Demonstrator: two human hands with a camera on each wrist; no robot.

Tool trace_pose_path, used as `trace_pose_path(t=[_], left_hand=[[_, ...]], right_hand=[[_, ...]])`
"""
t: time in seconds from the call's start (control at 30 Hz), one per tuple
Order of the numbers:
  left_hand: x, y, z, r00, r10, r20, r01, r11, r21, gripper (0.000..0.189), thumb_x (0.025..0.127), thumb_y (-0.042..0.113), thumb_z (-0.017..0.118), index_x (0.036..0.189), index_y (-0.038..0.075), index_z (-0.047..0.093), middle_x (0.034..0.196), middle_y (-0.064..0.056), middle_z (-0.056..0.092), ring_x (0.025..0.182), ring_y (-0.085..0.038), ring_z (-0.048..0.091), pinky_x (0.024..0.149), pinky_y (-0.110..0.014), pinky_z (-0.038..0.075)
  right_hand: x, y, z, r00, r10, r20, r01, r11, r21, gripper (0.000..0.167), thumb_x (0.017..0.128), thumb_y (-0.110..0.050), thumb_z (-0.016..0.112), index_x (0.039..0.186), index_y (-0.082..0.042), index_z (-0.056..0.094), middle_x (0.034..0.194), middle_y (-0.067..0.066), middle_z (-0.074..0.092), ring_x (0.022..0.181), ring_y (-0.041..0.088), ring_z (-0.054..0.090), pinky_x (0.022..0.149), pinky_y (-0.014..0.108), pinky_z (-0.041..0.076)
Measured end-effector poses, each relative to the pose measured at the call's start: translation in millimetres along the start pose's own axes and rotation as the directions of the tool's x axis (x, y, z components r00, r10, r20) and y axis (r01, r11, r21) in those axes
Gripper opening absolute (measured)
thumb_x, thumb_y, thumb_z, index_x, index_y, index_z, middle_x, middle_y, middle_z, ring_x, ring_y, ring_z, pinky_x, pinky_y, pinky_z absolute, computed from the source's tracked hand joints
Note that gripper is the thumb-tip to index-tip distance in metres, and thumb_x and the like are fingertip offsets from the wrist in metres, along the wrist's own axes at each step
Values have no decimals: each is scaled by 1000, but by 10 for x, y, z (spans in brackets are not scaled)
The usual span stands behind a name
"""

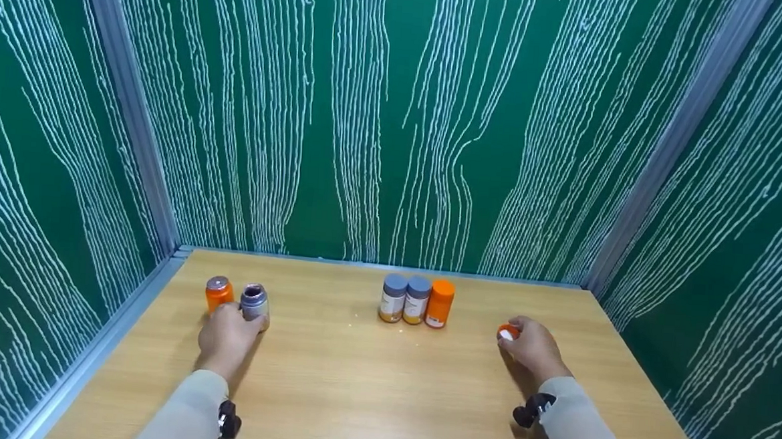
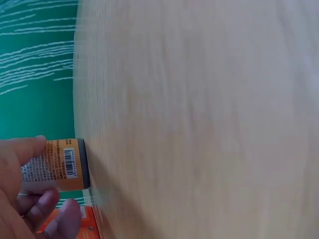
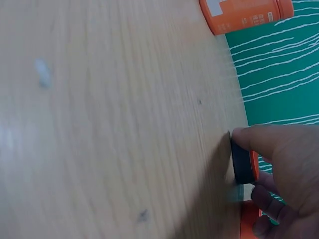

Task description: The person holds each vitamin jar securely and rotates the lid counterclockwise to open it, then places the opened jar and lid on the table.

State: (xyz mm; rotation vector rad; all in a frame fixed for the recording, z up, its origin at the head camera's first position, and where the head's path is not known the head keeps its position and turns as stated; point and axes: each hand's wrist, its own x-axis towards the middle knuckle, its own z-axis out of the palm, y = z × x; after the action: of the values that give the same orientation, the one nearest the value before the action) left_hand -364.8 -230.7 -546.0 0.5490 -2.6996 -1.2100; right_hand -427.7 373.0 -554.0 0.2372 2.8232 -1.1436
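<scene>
My left hand grips an uncapped bottle with a dark open mouth. Its orange and white label shows a barcode in the left wrist view. Close to its left stands an orange bottle with a greyish top, partly behind my fingers. On the right, my right hand pinches a dark bottle cap at the tabletop, thumb on one side. From above, the cap's inside looks orange and white. Beside it an orange object is partly hidden by my fingers.
Two bottles with grey lids and one orange bottle stand in a row between my hands, toward the back of the wooden table. Green panels with white lines rise behind and at both sides.
</scene>
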Motion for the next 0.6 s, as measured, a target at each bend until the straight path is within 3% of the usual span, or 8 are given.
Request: trace_pose_path(t=[0.2,0.37,0.6], left_hand=[[-23,-7,-43,1000,-6,-10,7,999,38,56,104,41,85,136,-3,72,130,-25,76,109,-40,69,112,-65,57],[-39,-12,-74,1000,5,-24,-3,998,62,59,103,44,85,134,-5,74,132,-27,75,108,-42,70,107,-65,57],[-65,-10,-101,1000,-7,-26,8,1000,16,68,101,38,89,148,-3,64,149,-30,69,123,-45,69,122,-71,50]], right_hand=[[-23,18,-22,999,-18,-37,14,996,-89,64,104,-16,82,159,1,55,156,33,61,135,49,64,123,65,52],[-9,36,-32,997,-46,-67,31,978,-204,65,104,-20,82,159,4,56,153,35,63,135,51,64,124,70,49],[-63,-99,-74,999,-10,-42,4,987,-158,65,108,-21,76,164,0,51,160,34,57,129,46,64,121,66,54]])
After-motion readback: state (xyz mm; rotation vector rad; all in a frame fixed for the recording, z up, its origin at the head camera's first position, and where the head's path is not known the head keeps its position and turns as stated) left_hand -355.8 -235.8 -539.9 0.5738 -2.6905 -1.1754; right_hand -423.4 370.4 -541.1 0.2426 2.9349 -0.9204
